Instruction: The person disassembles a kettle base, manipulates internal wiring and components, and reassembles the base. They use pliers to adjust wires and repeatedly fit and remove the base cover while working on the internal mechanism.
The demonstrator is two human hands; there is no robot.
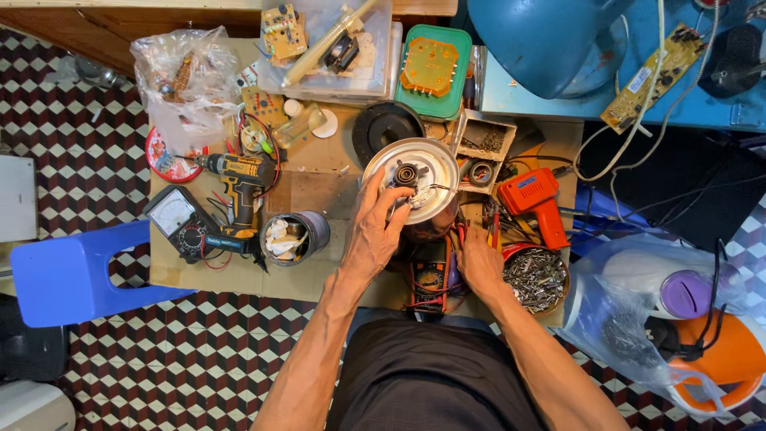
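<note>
Hands: left (375, 231) grips one round metal pan (415, 185), right (479, 259) rests loosely open beside two multimeters (177, 217).

Both bare forearms reach forward from the body, angled slightly toward each other. The left hand (375, 227) is raised furthest ahead, wrist straight, its fingers curled and spread in a grip at their tips. The right hand (479, 259) sits lower and nearer the body, palm down, fingers bent and pointing forward.
</note>
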